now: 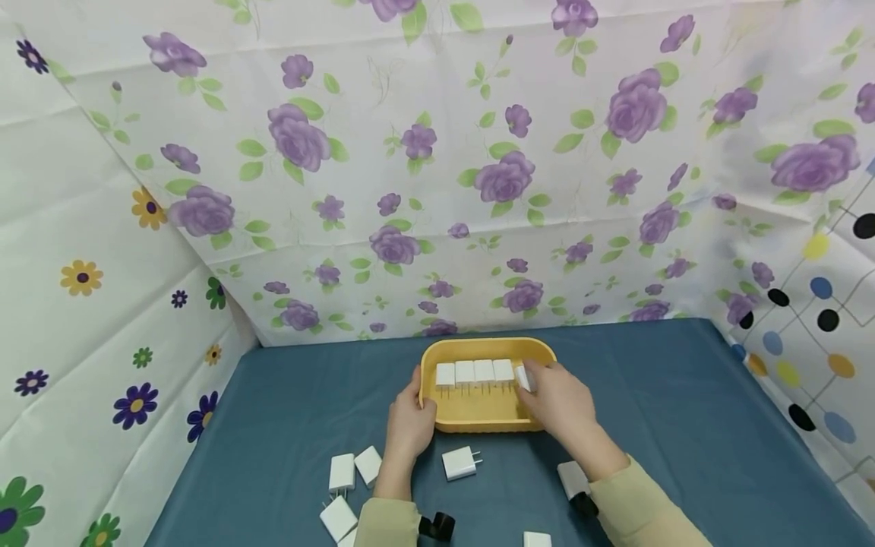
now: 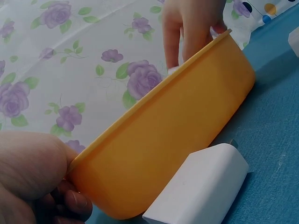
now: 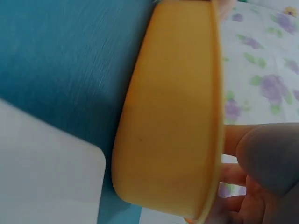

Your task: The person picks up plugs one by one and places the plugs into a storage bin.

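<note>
A yellow plastic basket [image 1: 478, 426] sits on the blue-covered table, several white plug chargers [image 1: 484, 371] lined up inside along its back, prongs toward me. My left hand [image 1: 411, 427] grips the basket's left rim, thumb over the edge. At the right end of the row, my right hand [image 1: 564, 400] reaches in and pinches another white charger [image 1: 522, 377], partly hidden by the fingers. The left wrist view shows the basket's outer wall [image 2: 177, 112] with the right hand [image 2: 198, 28] over its far rim. In the right wrist view the basket wall [image 3: 168, 107] hides what those fingers hold.
One white charger [image 1: 461, 463] lies just in front of the basket. Several more, including this charger [image 1: 342, 472], lie by my left forearm. Another charger [image 1: 573, 480] is near the right sleeve, and one [image 1: 537, 539] sits at the bottom edge. Flowered cloth [image 1: 410, 190] hangs behind the table.
</note>
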The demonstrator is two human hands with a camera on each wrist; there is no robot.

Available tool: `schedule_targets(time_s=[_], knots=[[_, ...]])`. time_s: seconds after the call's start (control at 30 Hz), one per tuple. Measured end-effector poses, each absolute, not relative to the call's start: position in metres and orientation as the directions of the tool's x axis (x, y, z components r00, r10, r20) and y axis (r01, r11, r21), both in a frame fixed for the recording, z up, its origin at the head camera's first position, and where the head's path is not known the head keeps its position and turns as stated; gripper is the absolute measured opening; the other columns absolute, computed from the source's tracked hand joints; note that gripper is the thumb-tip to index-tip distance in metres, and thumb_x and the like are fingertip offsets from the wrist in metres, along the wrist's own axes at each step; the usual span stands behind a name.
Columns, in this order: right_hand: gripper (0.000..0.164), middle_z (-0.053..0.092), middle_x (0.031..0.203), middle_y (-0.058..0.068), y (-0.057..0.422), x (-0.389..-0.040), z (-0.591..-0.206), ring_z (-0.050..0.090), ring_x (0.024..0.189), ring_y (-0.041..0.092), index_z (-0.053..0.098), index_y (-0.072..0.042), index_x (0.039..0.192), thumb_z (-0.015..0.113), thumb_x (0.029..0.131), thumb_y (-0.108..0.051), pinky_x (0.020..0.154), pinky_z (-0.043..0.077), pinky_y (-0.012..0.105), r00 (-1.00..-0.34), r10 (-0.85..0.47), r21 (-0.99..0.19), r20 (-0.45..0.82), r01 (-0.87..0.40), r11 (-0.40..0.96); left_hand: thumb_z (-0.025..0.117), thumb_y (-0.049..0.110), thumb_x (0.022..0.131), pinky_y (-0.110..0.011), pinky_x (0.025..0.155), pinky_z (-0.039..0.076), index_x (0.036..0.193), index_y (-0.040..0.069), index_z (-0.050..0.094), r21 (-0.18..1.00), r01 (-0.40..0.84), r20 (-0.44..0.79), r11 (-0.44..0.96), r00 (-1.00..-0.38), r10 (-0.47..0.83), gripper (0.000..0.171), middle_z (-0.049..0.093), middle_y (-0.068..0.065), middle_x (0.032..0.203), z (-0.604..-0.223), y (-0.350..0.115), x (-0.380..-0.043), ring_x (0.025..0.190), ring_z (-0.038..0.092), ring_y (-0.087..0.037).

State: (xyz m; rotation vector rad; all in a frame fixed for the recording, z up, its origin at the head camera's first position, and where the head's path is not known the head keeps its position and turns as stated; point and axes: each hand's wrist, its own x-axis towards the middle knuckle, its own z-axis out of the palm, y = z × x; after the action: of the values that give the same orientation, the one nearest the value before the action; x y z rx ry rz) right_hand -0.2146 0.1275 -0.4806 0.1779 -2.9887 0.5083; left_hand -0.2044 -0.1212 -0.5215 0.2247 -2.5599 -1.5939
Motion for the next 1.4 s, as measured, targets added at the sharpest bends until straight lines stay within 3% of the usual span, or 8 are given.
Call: schedule_targets(time_s=[0.1, 0.2, 0.33, 0.63, 0.9, 1.07, 1.27, 1.4], knots=[[0.044, 0.072, 0.098, 0.017, 0.122, -0.224, -0.482, 0.068, 0.077, 0.030, 0.073, -0.004, 0.132, 0.080, 0.096, -0.027, 0.061, 0.059, 0.048, -0.991, -0.105, -0.225, 0.081, -0.121, 0.967, 0.055, 0.001, 0.100, -0.057, 0.118, 0.039, 0.164, 0.002, 0.041, 0.897, -0.068, 0.017, 0.436, -0.982, -0.188, 0.065, 0.050, -0.020, 0.160, -0.521, -0.121, -0.205, 0.149, 0.045, -0.038], [0.023, 0.068, 0.079, 0.011, 0.119, -0.231, -0.481, 0.063, 0.065, 0.025, 0.077, -0.002, 0.102, 0.077, 0.099, -0.025, 0.056, 0.056, 0.043, -0.994, -0.104, -0.170, 0.027, -0.108, 0.980, 0.055, 0.002, 0.100, -0.057, 0.119, 0.039, 0.164, 0.003, 0.042, 0.895, -0.079, 0.006, 0.439, -0.982, -0.189, 0.065, 0.051, -0.019, 0.159, -0.521, -0.122, -0.204, 0.149, 0.046, -0.038], [0.028, 0.060, 0.066, 0.006, 0.117, -0.236, -0.479, 0.056, 0.058, 0.021, 0.068, -0.009, 0.074, 0.074, 0.099, -0.019, 0.052, 0.052, 0.040, -0.996, -0.087, -0.156, 0.002, -0.086, 0.984, 0.056, 0.001, 0.100, -0.057, 0.118, 0.039, 0.163, 0.003, 0.042, 0.897, -0.070, 0.015, 0.436, -0.982, -0.187, 0.065, 0.052, -0.019, 0.159, -0.521, -0.121, -0.204, 0.148, 0.046, -0.038], [0.021, 0.063, 0.073, 0.007, 0.116, -0.239, -0.481, 0.058, 0.063, 0.021, 0.069, -0.008, 0.078, 0.076, 0.096, -0.017, 0.055, 0.053, 0.042, -0.995, -0.081, -0.160, -0.060, -0.071, 0.985, 0.056, 0.001, 0.100, -0.057, 0.119, 0.038, 0.163, 0.003, 0.042, 0.899, -0.069, 0.012, 0.432, -0.983, -0.182, 0.065, 0.051, -0.019, 0.160, -0.520, -0.121, -0.205, 0.149, 0.045, -0.038], [0.007, 0.067, 0.080, 0.009, 0.116, -0.241, -0.479, 0.059, 0.066, 0.022, 0.073, -0.005, 0.095, 0.071, 0.099, -0.010, 0.058, 0.053, 0.042, -0.992, -0.108, -0.180, -0.067, -0.094, 0.979, 0.055, 0.000, 0.100, -0.058, 0.119, 0.038, 0.164, 0.003, 0.042, 0.899, -0.063, 0.019, 0.434, -0.984, -0.180, 0.065, 0.050, -0.019, 0.160, -0.519, -0.122, -0.205, 0.149, 0.045, -0.039], [0.015, 0.070, 0.086, 0.008, 0.116, -0.233, -0.477, 0.056, 0.067, 0.022, 0.079, -0.007, 0.109, 0.065, 0.104, -0.009, 0.060, 0.051, 0.041, -0.992, -0.116, -0.218, -0.052, -0.102, 0.970, 0.055, 0.000, 0.100, -0.058, 0.118, 0.038, 0.164, 0.002, 0.042, 0.899, -0.065, 0.015, 0.433, -0.984, -0.179, 0.065, 0.050, -0.019, 0.160, -0.519, -0.121, -0.204, 0.149, 0.045, -0.038], [0.027, 0.056, 0.063, 0.003, 0.114, -0.214, -0.471, 0.053, 0.056, 0.019, 0.070, -0.008, 0.077, 0.069, 0.103, -0.016, 0.053, 0.046, 0.036, -0.988, -0.148, -0.238, -0.040, -0.135, 0.962, 0.056, 0.000, 0.100, -0.058, 0.118, 0.038, 0.164, 0.002, 0.041, 0.898, -0.078, 0.004, 0.433, -0.982, -0.186, 0.065, 0.050, -0.019, 0.160, -0.519, -0.121, -0.204, 0.150, 0.044, -0.038], [0.035, 0.050, 0.061, 0.002, 0.118, -0.208, -0.470, 0.050, 0.054, 0.017, 0.063, -0.013, 0.070, 0.069, 0.104, -0.021, 0.053, 0.041, 0.033, -0.974, -0.216, -0.235, -0.069, -0.195, 0.952, 0.056, -0.001, 0.100, -0.058, 0.119, 0.038, 0.164, 0.003, 0.042, 0.896, -0.072, 0.012, 0.438, -0.983, -0.186, 0.065, 0.050, -0.019, 0.160, -0.518, -0.119, -0.204, 0.150, 0.044, -0.038]])
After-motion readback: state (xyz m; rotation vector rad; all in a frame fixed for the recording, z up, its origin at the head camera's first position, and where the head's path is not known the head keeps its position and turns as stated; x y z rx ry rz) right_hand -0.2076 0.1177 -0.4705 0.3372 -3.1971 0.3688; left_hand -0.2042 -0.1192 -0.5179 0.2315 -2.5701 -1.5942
